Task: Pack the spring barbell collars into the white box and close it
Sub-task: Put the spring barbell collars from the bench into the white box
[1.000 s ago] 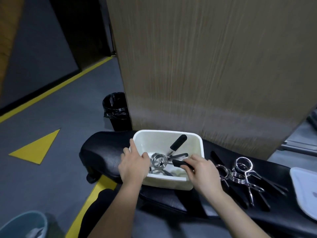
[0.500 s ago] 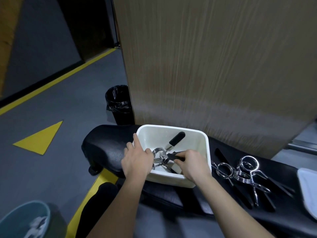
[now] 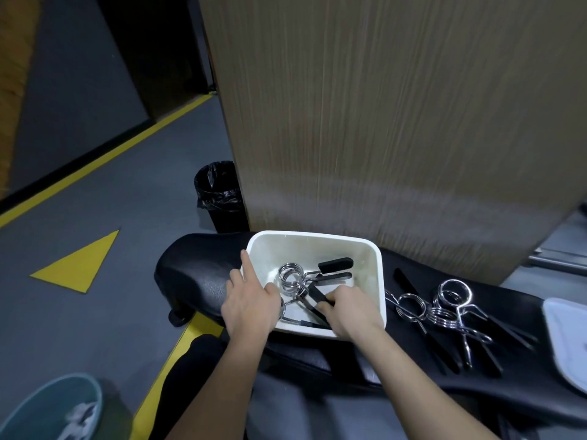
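Observation:
A white box point(image 3: 317, 241) stands open on a black padded bench point(image 3: 197, 274). Inside lies a chrome spring collar point(image 3: 290, 277) with black handles pointing right. My left hand point(image 3: 251, 304) holds the box's left front rim, index finger stretched along the edge. My right hand point(image 3: 351, 309) is inside the box, fingers closed on the black handle of a second collar point(image 3: 314, 296) that lies across the first. Several more collars point(image 3: 444, 309) lie in a heap on the bench right of the box. The white lid point(image 3: 568, 335) rests at the far right.
A wood-grain panel point(image 3: 397, 122) rises right behind the bench. A black lined bin point(image 3: 219, 195) stands on the grey floor to the left of it. A teal bucket point(image 3: 54, 408) sits at the bottom left. Yellow floor lines run under the bench.
My right hand has pushed deeper into the box with the collar's handle. The first collar's handles now lie flatter, pointing right. My left hand stays on the box's rim.

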`<action>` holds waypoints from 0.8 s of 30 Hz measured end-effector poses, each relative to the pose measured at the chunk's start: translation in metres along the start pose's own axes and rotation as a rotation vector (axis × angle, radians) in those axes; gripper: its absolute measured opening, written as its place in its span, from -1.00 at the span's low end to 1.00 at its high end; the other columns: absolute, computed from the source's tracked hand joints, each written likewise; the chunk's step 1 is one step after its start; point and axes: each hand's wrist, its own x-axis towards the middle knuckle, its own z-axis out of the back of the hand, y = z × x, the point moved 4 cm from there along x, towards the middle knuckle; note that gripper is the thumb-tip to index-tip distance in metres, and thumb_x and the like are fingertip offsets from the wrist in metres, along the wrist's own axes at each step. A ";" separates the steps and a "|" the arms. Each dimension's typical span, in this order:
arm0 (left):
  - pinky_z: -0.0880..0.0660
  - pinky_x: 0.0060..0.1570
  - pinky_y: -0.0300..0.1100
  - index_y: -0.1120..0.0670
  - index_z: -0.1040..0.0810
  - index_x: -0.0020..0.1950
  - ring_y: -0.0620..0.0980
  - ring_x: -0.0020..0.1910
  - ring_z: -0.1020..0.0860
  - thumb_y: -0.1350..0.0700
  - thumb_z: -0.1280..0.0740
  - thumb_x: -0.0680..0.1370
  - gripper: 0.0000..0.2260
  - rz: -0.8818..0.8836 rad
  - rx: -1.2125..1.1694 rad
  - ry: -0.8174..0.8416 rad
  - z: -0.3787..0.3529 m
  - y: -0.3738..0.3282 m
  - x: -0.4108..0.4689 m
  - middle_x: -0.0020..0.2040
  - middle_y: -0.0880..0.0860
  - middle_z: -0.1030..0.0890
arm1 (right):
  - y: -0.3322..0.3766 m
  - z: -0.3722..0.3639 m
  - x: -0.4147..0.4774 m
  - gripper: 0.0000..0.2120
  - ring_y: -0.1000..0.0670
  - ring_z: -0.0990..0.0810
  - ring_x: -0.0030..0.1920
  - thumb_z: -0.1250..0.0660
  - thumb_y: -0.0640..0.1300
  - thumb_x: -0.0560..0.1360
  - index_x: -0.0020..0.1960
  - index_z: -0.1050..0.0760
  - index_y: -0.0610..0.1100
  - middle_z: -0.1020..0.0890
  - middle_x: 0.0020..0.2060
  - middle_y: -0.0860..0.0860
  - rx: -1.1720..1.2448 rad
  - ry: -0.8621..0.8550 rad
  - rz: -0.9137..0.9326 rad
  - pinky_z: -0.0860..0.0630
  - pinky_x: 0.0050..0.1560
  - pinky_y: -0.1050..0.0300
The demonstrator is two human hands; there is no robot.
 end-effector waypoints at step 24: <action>-0.36 -0.04 0.02 0.01 0.02 0.63 0.13 0.26 -0.42 -0.03 -0.09 0.57 -0.36 0.015 0.018 0.058 -0.006 -0.007 0.022 0.35 0.14 -0.40 | 0.010 -0.007 0.029 -0.68 -0.16 -0.59 0.10 -0.19 0.15 0.55 0.19 -0.59 0.10 -0.68 0.08 -0.05 0.095 0.249 0.189 -0.50 0.12 0.04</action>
